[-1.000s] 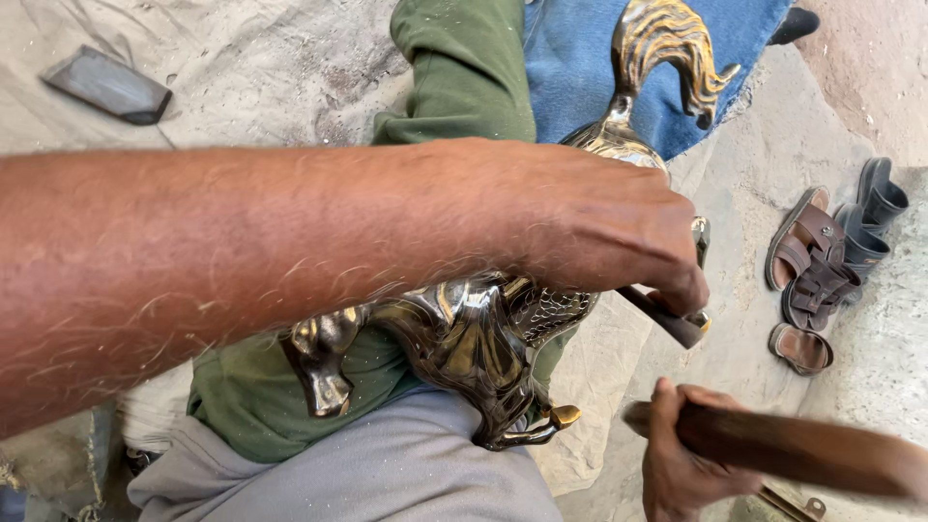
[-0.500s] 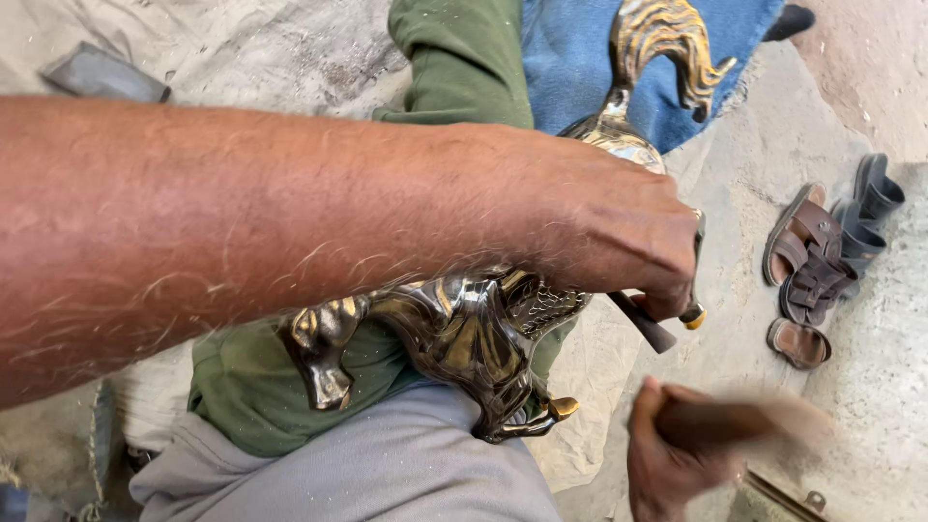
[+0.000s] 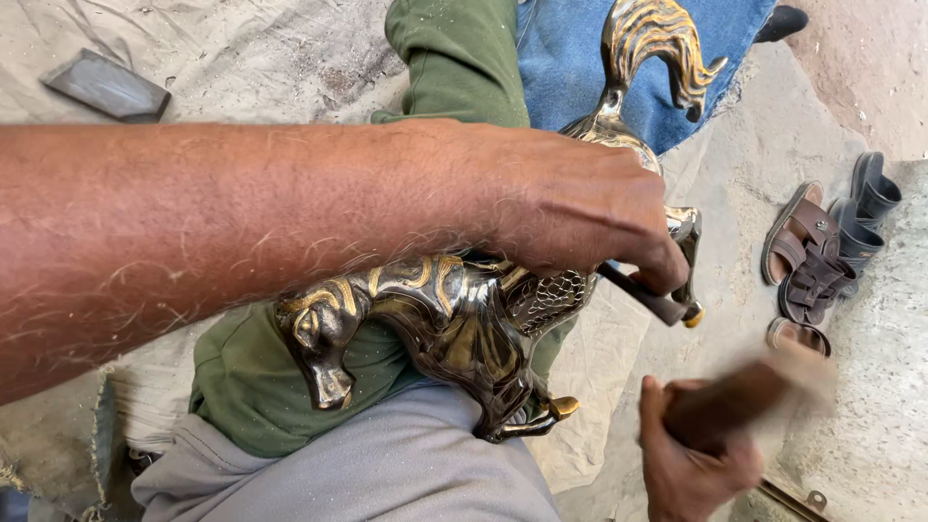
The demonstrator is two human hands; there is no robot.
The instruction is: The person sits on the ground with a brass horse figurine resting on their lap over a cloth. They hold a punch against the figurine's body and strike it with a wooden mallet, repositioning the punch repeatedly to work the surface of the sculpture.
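- Head view: the left forearm crosses the picture from the left edge, and the left hand [image 3: 590, 213] lies curled over the back of a metal horse figure [image 3: 454, 329].
- The horse figure, dark with gold lines, lies across the person's lap on green cloth [image 3: 261, 387] and grey trousers [image 3: 387, 474]. Its head points down to the left, below the forearm; its gold tail [image 3: 657, 48] rises above the left hand, against blue cloth [image 3: 570, 58].
- The left hand is closed, fingers wrapped round a thin dark punch [image 3: 643, 295] that slants down to the right from under the fingertips, just beside the horse's raised hoof.
- The right hand [image 3: 691, 454] sits low at the right, below the punch and apart from the horse, fist closed round a dark wooden handle [image 3: 744, 401], which is blurred.
- A pair of brown sandals [image 3: 812, 261] lies on the stone floor at the right, well apart from both hands.
- A flat dark slab [image 3: 106, 87] lies on the sheet at upper left.
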